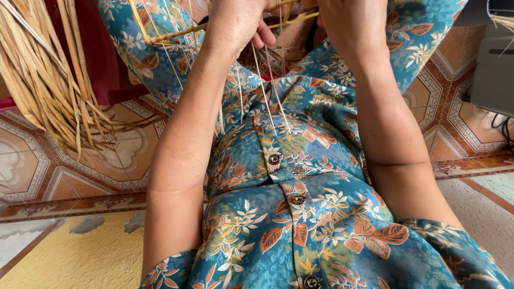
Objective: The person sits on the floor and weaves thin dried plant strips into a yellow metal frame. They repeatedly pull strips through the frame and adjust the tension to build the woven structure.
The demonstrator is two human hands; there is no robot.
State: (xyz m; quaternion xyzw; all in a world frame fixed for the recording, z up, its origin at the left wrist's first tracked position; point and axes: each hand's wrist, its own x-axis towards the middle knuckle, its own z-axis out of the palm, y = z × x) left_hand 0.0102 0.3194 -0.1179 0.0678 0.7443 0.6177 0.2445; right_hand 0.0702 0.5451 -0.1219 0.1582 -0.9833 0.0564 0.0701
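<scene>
While both arms reach far up the frame, I see my left hand [235, 24] pinching thin pale straw strands [267, 91] that hang down over the blue floral dress [300, 214]. My right hand [350, 21] is cut by the top edge; whether it grips I cannot tell. Between them lies a slim yellow bamboo stick frame [176, 33], touching the left hand. A bundle of dry tan reeds [48, 80] crowds the left. Patterned terracotta floor tiles [80, 166] lie open on both sides; a grey box [495, 69] sits far right.
</scene>
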